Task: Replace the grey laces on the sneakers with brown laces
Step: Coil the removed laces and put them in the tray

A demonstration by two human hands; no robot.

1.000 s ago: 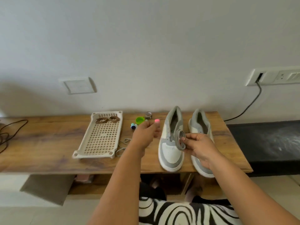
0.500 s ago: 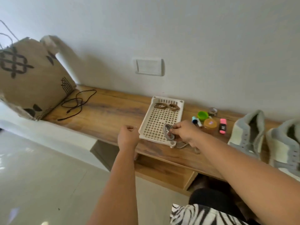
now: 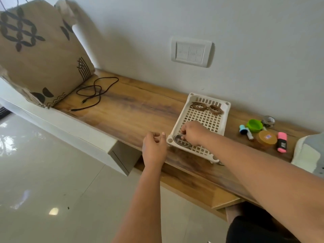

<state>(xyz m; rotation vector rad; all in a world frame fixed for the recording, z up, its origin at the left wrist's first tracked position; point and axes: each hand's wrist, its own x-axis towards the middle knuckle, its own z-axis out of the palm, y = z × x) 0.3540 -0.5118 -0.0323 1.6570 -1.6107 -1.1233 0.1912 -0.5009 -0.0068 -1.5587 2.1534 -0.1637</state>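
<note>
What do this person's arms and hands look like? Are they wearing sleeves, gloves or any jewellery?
Both arms are bare from the bottom of the picture to the wrist, with no sleeves in view. The left hand and the right hand wear no gloves, and no watch, bracelet or ring shows. The nails are short and look unpainted. Low in the picture there is a black-and-white patterned garment and dark clothing.

A long wooden table [image 3: 133,109] stood against a plain white wall [image 3: 245,23]. A white switch plate [image 3: 191,52] was mounted on the wall above it. The glossy light tiled floor [image 3: 43,181] reflected bright patches of light.
</note>
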